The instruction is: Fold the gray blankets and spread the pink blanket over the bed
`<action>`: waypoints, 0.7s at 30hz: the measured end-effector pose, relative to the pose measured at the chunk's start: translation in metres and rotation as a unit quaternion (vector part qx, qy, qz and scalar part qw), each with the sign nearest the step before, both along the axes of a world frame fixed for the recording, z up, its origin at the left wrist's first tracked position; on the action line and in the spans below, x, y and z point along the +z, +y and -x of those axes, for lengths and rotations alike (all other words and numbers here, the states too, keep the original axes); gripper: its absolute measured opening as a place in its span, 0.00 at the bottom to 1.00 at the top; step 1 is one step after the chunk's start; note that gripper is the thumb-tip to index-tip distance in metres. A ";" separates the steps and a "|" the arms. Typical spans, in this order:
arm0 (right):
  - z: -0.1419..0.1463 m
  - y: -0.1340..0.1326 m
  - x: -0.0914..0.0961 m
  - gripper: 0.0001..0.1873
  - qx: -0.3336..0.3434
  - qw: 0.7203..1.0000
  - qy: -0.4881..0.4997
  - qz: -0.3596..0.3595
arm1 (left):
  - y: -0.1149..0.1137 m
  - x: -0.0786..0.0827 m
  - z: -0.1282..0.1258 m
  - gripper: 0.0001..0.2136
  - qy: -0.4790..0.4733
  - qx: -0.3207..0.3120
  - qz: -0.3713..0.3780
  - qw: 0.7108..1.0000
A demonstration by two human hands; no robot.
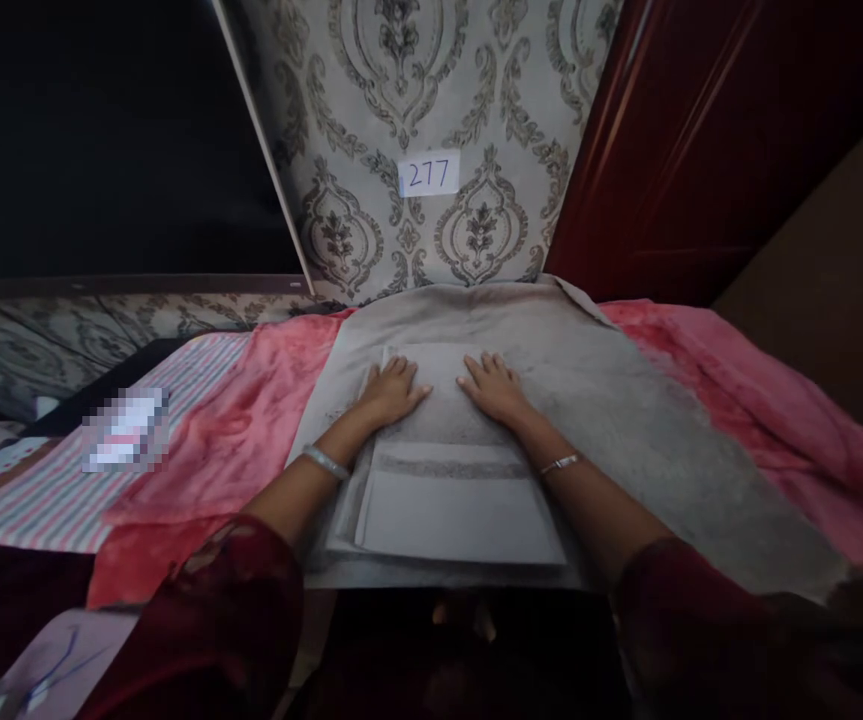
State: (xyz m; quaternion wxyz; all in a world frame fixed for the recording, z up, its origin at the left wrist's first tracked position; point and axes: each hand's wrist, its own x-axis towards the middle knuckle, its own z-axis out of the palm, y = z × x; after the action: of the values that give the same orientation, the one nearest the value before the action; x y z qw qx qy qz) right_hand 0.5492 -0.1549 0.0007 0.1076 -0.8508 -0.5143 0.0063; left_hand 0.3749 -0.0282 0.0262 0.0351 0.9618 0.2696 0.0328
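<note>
A folded pale grey cloth (450,500) lies in front of me on a larger grey cloth (626,420) spread over a red blanket (251,420). My left hand (390,392) rests flat on the far part of the folded cloth, fingers stretched out. Beside it my right hand (492,388) lies flat on the same cloth, fingers apart. Neither hand holds anything. A bracelet sits on each wrist, and dark red sleeves cover my upper arms.
A striped cloth (63,490) lies to the left with a blurred item (125,430) on it. A patterned wall panel with a paper label "277" (429,173) stands behind. A dark red door (701,140) is at the right. Papers (63,660) lie at bottom left.
</note>
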 end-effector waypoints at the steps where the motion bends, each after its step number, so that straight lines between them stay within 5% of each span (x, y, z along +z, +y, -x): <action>1: 0.005 -0.009 0.000 0.34 0.012 1.000 -0.006 -0.011 | -0.007 -0.002 0.009 0.31 -0.011 -0.027 -0.005 1.000; 4: 0.021 -0.042 -0.009 0.36 0.075 0.996 -0.020 -0.041 | -0.023 -0.015 0.038 0.33 -0.040 -0.114 -0.012 0.993; 8: 0.034 -0.070 -0.028 0.37 0.104 0.994 -0.006 -0.034 | -0.028 -0.035 0.059 0.33 -0.049 -0.130 -0.007 0.990; 21: 0.030 -0.073 -0.033 0.35 0.094 0.994 0.000 -0.049 | -0.025 -0.037 0.064 0.30 -0.061 -0.118 0.030 0.991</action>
State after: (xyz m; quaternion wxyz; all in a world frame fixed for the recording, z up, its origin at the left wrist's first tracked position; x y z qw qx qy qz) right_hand 0.5192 -0.2275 -0.0321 0.1485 -0.7924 -0.5916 -0.0085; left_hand 0.3111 -0.0529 -0.0103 0.0836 0.9817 0.1520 0.0789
